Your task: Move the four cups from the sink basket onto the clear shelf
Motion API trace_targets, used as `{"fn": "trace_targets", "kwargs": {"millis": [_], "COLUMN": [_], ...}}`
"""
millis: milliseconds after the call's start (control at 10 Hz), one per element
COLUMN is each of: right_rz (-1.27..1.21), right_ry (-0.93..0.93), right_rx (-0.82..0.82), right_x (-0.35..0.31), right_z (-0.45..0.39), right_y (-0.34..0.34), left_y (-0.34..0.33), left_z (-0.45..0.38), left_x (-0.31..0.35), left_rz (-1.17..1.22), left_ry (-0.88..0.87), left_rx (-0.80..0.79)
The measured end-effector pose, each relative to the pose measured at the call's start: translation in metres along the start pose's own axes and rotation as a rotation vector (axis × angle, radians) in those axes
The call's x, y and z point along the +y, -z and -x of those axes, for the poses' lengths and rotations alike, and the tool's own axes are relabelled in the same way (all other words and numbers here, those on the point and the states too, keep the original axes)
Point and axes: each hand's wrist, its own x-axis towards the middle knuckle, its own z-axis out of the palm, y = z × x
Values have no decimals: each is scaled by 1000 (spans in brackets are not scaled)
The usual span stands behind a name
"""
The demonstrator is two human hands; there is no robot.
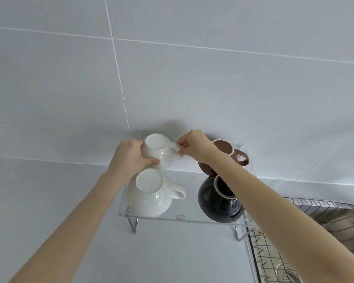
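Setting the last white cup (160, 152) down at the shelf's (192, 218) far left: left hand (129, 158) gripped its body, right hand (194, 145) pinched the handle. Next, probably just letting go gently.

Four cups are set on the shelf (192, 218): two at the left, near (149, 198) and far (161, 154), two at the right, near (215, 203) and far (225, 154); the sink basket (274, 254) is placed to the near right
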Motion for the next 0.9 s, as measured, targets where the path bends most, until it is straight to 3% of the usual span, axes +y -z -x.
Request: {"fn": "trace_targets", "kwargs": {"millis": [400,600,700,900], "right_rz": [-31,95,52,-236], "right_ry": [29,38,116,235], "right_rx": [44,-71,21,234], "right_x": [8,-3,-19,-40], "right_z": [4,28,78,220], "right_y": [-5,0,1,26], "left_y": [4,8,12,22], "left_z": [-2,-2,15,62], "left_x": [2,15,42,122], "left_rz": [-55,-54,-103,-101], "left_ry": [13,96,109,-128], "left_rx": [-48,-195,-249,-262]}}
